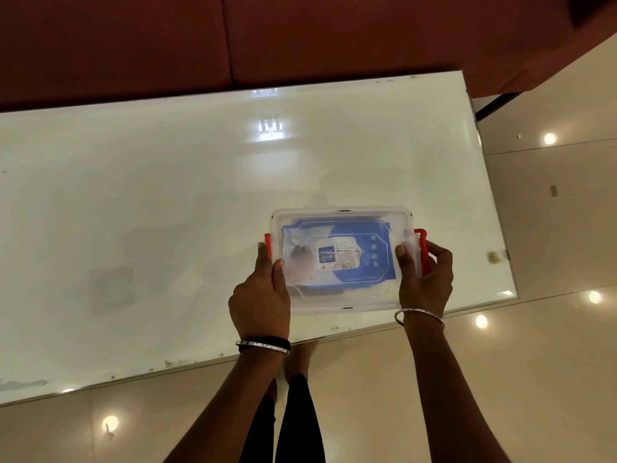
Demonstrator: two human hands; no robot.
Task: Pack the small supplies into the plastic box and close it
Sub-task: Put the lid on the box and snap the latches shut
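Observation:
A clear plastic box with its lid on lies on the white table, near the front right edge. Through the lid shows a blue pack of wet wipes. Red latches sit at both short ends, the left latch and the right latch. My left hand grips the left end, thumb on the lid. My right hand grips the right end, thumb on the lid and fingers around the red latch.
A dark red sofa runs along the far side of the table. Glossy beige floor lies to the right and in front. My legs stand close to the front edge.

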